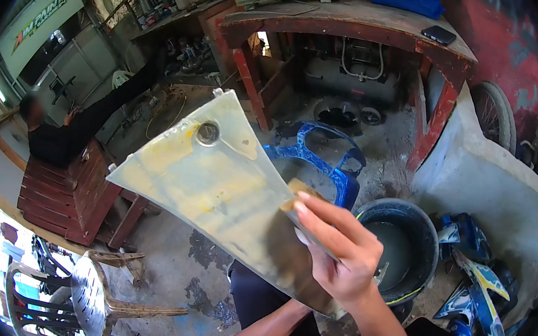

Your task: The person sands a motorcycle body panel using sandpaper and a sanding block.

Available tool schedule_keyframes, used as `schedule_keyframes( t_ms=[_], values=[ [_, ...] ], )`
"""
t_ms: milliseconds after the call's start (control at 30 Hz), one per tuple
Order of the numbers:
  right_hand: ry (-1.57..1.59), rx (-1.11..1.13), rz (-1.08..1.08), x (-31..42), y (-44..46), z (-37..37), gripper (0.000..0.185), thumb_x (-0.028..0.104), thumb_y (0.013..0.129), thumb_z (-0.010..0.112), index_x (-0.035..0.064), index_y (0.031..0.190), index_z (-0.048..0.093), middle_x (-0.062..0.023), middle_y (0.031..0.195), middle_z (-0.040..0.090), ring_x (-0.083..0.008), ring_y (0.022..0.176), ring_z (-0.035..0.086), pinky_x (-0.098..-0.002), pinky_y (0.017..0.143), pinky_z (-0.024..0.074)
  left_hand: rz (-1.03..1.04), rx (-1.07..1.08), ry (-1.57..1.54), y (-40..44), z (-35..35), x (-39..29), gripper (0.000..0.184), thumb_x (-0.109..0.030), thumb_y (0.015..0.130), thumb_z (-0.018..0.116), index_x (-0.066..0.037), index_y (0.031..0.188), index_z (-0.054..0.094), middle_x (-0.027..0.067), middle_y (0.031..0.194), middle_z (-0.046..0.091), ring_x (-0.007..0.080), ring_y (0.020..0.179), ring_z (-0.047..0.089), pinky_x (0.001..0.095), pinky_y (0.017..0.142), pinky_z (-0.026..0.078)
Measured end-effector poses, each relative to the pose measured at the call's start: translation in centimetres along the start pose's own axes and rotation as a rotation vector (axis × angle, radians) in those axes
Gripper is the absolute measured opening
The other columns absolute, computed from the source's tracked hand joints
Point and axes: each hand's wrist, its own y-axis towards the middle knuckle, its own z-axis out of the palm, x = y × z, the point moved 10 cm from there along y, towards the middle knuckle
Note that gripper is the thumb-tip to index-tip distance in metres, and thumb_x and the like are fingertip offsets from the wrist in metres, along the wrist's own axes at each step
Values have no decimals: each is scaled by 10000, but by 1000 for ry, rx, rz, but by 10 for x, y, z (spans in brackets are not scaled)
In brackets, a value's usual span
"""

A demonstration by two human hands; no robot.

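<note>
While a pad is clamped by the right hand against a panel, the hidden left hand's grip cannot be told.

A pale sign on the far wall bears the one word that can be read, "PAINT", in slanted capitals. The stylised letters just before it, red-orange at the start, cannot be made out for certain, nor can the smaller line beneath. Below the front edge of the tabletop, a tank carries a small red mark, too small to read.
</note>
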Motion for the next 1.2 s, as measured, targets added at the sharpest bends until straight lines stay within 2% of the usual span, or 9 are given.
schedule_keyframes(
  t_ms=[167, 267, 533, 767, 900, 933, 967, 1033, 1200],
  values=[
    [21, 21, 14, 0, -4, 1, 301, -62, 800, 718, 8, 1092, 721, -205, 1106, 700, -277, 900, 721, -302, 766, 573, -8, 0, -18, -2, 6, 2, 365, -380, 1019, 438, -68, 1196, 508, 48, 1135, 526, 148, 1053, 519, 296, 892, 440],
    [78, -6, 69, -7, -12, -4, 254, -71, 829, 672, -24, 1075, 712, -196, 1101, 704, -269, 879, 719, -310, 756, 573, 7, -13, -26, -3, 4, 0, 366, -382, 1018, 439, -69, 1192, 509, 49, 1130, 526, 149, 1049, 519, 296, 890, 440],
    [-79, 15, 11, 3, -13, -11, 307, -68, 767, 719, 23, 1059, 749, -190, 1076, 709, -272, 867, 726, -297, 739, 577, -8, -25, -46, -10, 7, 3, 367, -388, 1014, 441, -69, 1182, 510, 49, 1119, 525, 150, 1038, 518, 297, 883, 439],
    [-80, -13, -50, 7, 2, -11, 313, -61, 763, 728, 21, 1064, 747, -198, 1086, 705, -266, 865, 725, -290, 742, 576, -21, -37, -54, -15, 8, 4, 368, -392, 1010, 443, -69, 1173, 511, 49, 1108, 524, 151, 1028, 516, 297, 877, 437],
    [-60, 1, 20, 0, -17, -12, 281, -62, 774, 718, 5, 1045, 739, -197, 1077, 708, -260, 866, 725, -294, 733, 579, 8, -44, -72, -11, 9, 0, 369, -395, 1008, 445, -69, 1168, 512, 49, 1103, 524, 151, 1022, 516, 297, 874, 437],
    [-33, -31, 54, -5, -19, -13, 451, -16, 707, 766, 102, 1142, 740, -119, 1115, 704, -247, 833, 694, -304, 721, 549, 9, -51, -74, -12, 8, 0, 369, -396, 1008, 445, -69, 1167, 512, 49, 1101, 523, 151, 1021, 516, 298, 873, 437],
    [-32, -32, 64, -6, -15, -12, 451, -16, 707, 766, 102, 1142, 740, -119, 1115, 704, -247, 833, 694, -304, 721, 549, 2, -58, -74, -16, 7, 2, 370, -397, 1007, 445, -69, 1165, 512, 49, 1100, 523, 151, 1020, 515, 298, 873, 437],
    [-62, -50, -59, 8, 1, -15, 283, -44, 783, 721, 3, 1061, 731, -196, 1076, 707, -273, 857, 728, -292, 730, 580, -17, -58, -72, -20, 8, 5, 370, -398, 1006, 446, -69, 1163, 513, 49, 1097, 523, 152, 1017, 515, 298, 871, 436],
    [-103, -5, -23, 5, -16, -14, 315, -35, 743, 747, 24, 1053, 754, -178, 1055, 708, -263, 820, 715, -302, 700, 572, 11, -57, -89, -14, 11, -2, 371, -401, 1004, 447, -69, 1157, 513, 49, 1089, 523, 152, 1010, 514, 298, 867, 435]
  ],
)
